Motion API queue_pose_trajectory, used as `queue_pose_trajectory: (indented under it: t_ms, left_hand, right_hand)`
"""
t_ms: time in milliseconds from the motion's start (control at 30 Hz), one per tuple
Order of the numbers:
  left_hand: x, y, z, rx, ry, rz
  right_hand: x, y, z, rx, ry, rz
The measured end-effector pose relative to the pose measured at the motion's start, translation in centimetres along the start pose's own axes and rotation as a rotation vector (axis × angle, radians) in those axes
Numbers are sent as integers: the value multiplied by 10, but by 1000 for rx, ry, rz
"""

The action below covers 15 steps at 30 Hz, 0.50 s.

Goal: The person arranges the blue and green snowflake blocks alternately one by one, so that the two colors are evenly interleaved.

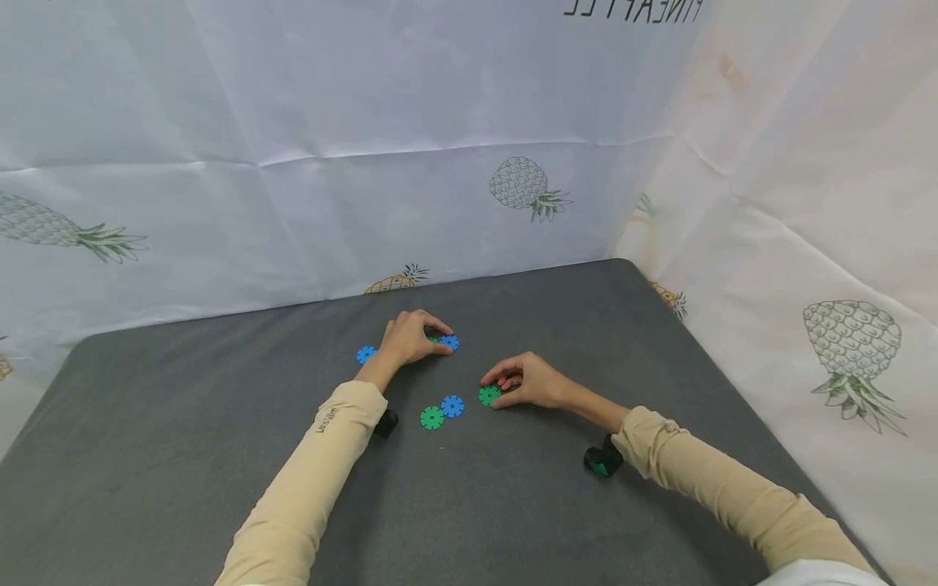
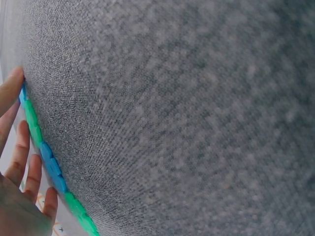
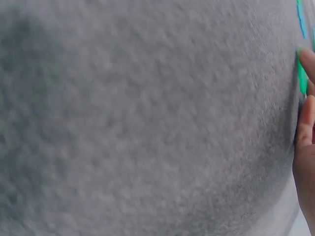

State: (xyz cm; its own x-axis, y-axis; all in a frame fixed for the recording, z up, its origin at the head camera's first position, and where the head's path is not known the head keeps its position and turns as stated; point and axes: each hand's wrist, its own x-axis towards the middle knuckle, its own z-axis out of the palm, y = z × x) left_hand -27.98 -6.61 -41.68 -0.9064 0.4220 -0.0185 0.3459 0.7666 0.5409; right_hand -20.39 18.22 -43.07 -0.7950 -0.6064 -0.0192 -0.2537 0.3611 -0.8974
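In the head view my left hand [image 1: 413, 337] is over a row of flat notched plastic discs. Its index finger and thumb pinch the blue disc [image 1: 450, 343] at the right end. A green disc [image 1: 432, 341] shows partly under that hand, and another blue disc [image 1: 365, 354] pokes out by the wrist. The left wrist view shows the row edge-on, a blue piece [image 2: 52, 166] among green ones, beside my fingers. My right hand [image 1: 533, 381] pinches a green disc [image 1: 488, 395] between thumb and index finger, low at the tabletop; in the right wrist view this green disc [image 3: 301, 76] is edge-on.
Nearer me, between the hands, a green disc [image 1: 431, 417] and a blue disc [image 1: 453, 406] lie edge to edge. They are on a dark grey cloth-covered table [image 1: 513, 496]. A white pineapple-print curtain [image 1: 410, 203] stands behind the table and along its right side.
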Motion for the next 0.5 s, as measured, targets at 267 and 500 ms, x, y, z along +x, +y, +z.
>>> queue_pose_trajectory:
  t_ms: [267, 500]
  left_hand:
    - [-1, 0, 0, -20, -3, -13]
    - [1, -3, 1, -17, -11, -30]
  right_hand:
    - [1, 0, -3, -127, -29, -60]
    - [2, 0, -6, -56, 18, -55]
